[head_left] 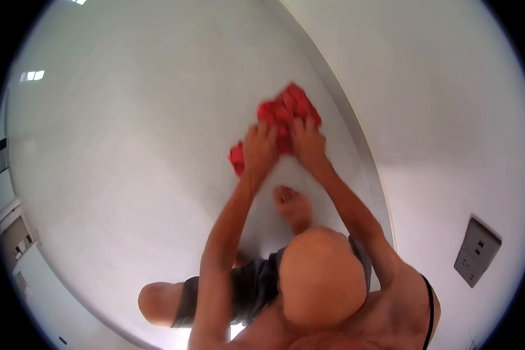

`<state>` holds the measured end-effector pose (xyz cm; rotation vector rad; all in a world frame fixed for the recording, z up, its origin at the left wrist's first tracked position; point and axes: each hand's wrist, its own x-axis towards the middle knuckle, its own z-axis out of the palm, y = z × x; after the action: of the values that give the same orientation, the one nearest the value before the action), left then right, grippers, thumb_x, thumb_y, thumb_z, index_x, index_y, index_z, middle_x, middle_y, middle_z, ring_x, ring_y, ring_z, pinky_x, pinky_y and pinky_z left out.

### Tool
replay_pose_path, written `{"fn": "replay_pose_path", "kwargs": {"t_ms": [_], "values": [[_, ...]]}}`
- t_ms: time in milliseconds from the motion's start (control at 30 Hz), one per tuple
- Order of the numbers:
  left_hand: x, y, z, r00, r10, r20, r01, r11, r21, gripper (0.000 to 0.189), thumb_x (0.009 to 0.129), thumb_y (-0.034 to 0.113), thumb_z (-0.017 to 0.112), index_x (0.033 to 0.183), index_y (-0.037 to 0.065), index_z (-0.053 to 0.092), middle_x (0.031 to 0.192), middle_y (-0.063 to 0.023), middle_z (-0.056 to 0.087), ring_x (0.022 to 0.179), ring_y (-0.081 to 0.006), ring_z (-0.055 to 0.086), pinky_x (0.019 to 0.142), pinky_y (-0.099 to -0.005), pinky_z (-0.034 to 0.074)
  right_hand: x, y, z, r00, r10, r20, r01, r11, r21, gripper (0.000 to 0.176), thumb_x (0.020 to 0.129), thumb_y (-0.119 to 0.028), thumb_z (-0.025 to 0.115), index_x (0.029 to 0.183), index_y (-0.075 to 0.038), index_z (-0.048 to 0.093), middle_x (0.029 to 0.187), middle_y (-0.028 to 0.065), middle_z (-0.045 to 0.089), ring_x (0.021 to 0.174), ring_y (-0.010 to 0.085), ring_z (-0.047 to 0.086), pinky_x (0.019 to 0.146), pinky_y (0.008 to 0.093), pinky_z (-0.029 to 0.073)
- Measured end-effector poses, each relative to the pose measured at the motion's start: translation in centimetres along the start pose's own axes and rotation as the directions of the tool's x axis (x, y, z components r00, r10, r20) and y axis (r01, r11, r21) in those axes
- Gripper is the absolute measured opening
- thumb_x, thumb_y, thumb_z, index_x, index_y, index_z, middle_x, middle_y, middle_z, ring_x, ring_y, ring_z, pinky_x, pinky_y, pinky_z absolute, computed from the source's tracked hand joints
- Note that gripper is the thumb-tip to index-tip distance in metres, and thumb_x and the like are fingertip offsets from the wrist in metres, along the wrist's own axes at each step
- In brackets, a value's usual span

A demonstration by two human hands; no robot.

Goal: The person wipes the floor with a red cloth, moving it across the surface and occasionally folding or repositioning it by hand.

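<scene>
A crumpled red cloth (281,116) lies on the pale, shiny floor (157,128), bunched into uneven folds. My left hand (261,147) presses on its near left part, fingers curled over the fabric, with a loose end sticking out to the left of the wrist. On the right side of the cloth, my right hand (308,143) grips the folds with bent fingers. Both hands are side by side, slightly apart, and a little blurred. Some of the cloth under the palms is hidden.
A white wall (437,116) with a grey skirting strip (356,128) runs close along the right. A dark socket panel (477,251) is set in it. My bare foot (293,207) and bent knee (321,274) are just behind the hands. White furniture (20,233) stands far left.
</scene>
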<state>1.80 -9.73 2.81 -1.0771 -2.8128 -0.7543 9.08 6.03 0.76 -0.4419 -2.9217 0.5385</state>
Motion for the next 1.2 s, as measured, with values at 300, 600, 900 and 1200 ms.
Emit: {"fn": "replay_pose_path", "kwargs": {"t_ms": [300,600,900,1200], "values": [[-5.7,0.4,-2.4,0.997,-0.008,0.082,0.013,0.998,-0.065,0.035,0.081,0.000,0.069,0.116,0.007,0.069,0.117,-0.0156,0.065,0.103,-0.0387,0.059,0.088,-0.0465,0.051,-2.9,-2.2,0.6,0.987,-0.150,0.057,0.149,0.989,0.025,0.022,0.093,-0.019,0.073,0.106,-0.010,0.059,0.096,0.0158,0.059,0.071,0.0310,0.070,0.057,0.0403,0.058],[7.7,-10.0,-4.3,0.896,-0.399,-0.194,0.421,0.902,0.095,0.029,0.093,0.003,0.060,0.119,0.007,0.071,0.121,-0.0156,0.067,0.105,-0.0404,0.058,0.088,-0.0493,0.053,16.1,-10.6,5.5,0.979,-0.185,0.086,0.190,0.980,-0.056,0.025,0.086,-0.012,0.074,0.106,-0.006,0.062,0.099,0.0177,0.069,0.077,0.0297,0.074,0.062,0.0392,0.063],[-7.0,-0.3,-0.3,0.994,0.098,-0.039,-0.099,0.994,-0.040,0.032,0.086,0.010,0.072,0.119,0.012,0.073,0.128,-0.0156,0.065,0.116,-0.0360,0.063,0.093,-0.0487,0.051,-5.1,1.7,-0.1,1.000,-0.021,0.004,0.021,0.999,0.028,0.036,0.098,-0.032,0.073,0.123,-0.010,0.058,0.105,0.0169,0.064,0.084,0.0374,0.071,0.062,0.0479,0.060],[6.0,-2.9,2.7,0.994,0.058,-0.098,-0.066,0.995,-0.077,0.039,0.083,0.009,0.067,0.122,0.009,0.072,0.125,-0.0119,0.063,0.111,-0.0319,0.059,0.087,-0.0442,0.049,10.9,1.6,1.7,0.997,0.026,-0.077,-0.027,1.000,0.000,0.026,0.102,-0.029,0.070,0.115,-0.009,0.058,0.101,0.0213,0.067,0.082,0.0439,0.071,0.067,0.0534,0.059]]}}
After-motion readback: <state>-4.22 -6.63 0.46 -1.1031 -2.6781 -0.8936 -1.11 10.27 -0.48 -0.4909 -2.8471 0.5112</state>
